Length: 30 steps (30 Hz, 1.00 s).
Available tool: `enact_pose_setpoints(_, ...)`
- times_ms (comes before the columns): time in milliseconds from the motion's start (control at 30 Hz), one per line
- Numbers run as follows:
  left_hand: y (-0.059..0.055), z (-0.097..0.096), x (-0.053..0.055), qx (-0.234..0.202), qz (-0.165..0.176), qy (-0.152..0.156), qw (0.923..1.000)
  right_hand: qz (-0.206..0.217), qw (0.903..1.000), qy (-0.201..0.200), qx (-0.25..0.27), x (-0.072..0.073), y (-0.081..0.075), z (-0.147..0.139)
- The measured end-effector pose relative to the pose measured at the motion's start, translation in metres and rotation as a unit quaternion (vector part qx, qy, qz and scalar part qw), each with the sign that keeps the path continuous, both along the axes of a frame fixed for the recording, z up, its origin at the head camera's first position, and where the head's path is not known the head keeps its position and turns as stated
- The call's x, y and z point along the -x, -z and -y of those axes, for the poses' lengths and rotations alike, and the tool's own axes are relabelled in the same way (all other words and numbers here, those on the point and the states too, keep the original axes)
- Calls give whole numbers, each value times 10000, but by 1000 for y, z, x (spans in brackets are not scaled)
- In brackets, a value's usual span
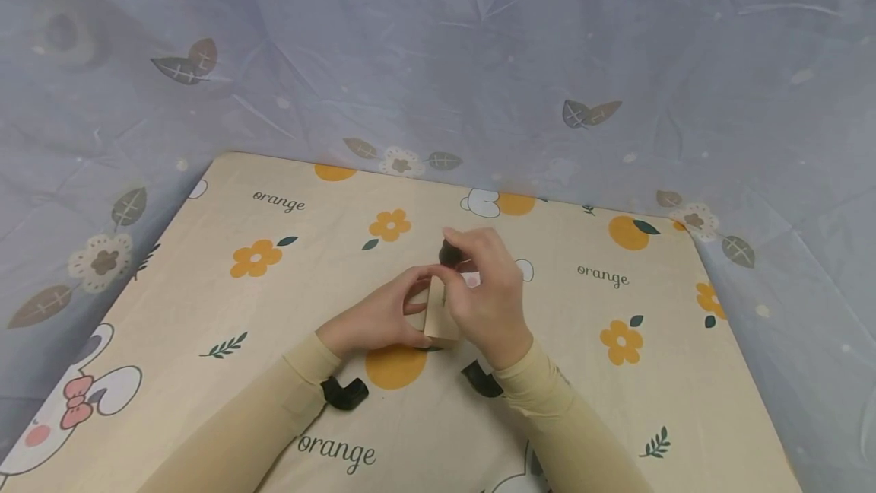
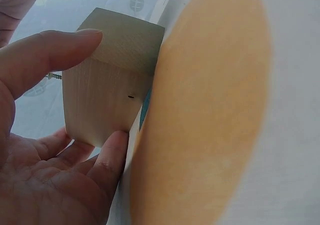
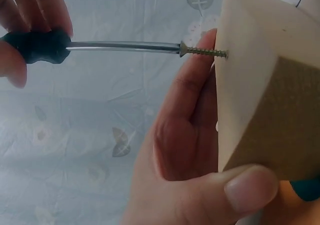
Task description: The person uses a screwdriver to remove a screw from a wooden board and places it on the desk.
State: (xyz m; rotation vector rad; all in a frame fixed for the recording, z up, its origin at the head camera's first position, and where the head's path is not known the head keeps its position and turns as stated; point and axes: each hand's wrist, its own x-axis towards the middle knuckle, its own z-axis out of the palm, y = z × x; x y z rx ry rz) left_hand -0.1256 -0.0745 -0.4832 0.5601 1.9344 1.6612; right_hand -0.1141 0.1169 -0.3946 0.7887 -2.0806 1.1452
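1. Dark green and bulbous, the screwdriver handle [image 3: 42,47] is pinched between the thumb and fingers of the right hand [image 1: 489,295]. From my remote seat, I judge that a sideways lean here could throw off everything beyond it.
2. Next out, the slim, shiny metal shaft [image 3: 120,46] meets the head of a brassy, threaded screw [image 3: 205,51]. I think too little downward push could let the tip slip out and scratch the wood or jab a finger.
3. Most of the screw's thread shows outside the wood, so I judge its hold shallow; tilted pressure could tip it or work it loose.
4. The pale, box-shaped wooden block [image 3: 270,85] stands between the hands, the screw in its upper face. The left hand [image 1: 379,318] pinches it, thumb on one end, fingers opposite. If that pinch slackens, the block might twist with the screw.
5. Beneath lies the cream, orange-printed cloth [image 1: 322,265]. I cannot tell whether the block rests flat; a rocking base would worsen any slip.
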Motion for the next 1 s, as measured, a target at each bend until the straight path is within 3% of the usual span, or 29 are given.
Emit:
enact_pose_setpoints(400,1,0,1,-72,42,16,10000,-27,9998,-86,-178,-4,-3,1)
enact_pose_setpoints(733,1,1,1,-20,-28,62,10000,306,9993,-115,-205,-2,-3,1)
enact_pose_setpoints(1000,-1,1,0,11,-107,58,9999,73,9998,121,-120,0,-1,1)
